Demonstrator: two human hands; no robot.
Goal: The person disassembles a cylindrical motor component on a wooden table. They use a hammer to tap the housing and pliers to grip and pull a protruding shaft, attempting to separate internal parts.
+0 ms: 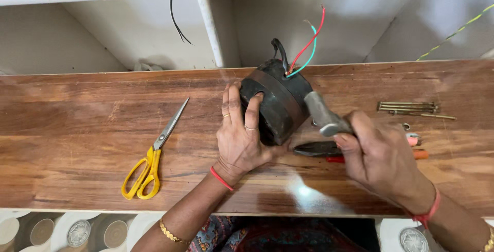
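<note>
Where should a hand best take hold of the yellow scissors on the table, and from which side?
Grip the yellow scissors at the looped yellow handles, coming from the near table edge. They lie flat and closed, handles toward the person, blades pointing away toward the wall. The loops give room for fingers, and this keeps the hand off the sharp tips. The left hand is closest, though it holds the black motor.

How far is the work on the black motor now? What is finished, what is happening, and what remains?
Looks done: long bolts lie apart on the wooden bench, seemingly taken out. In hand: the left hand steadies the black motor while the right hand holds a hammer against its casing. Left: the casing looks closed, red and green wires hang loose, and pliers and yellow scissors lie unused.
</note>
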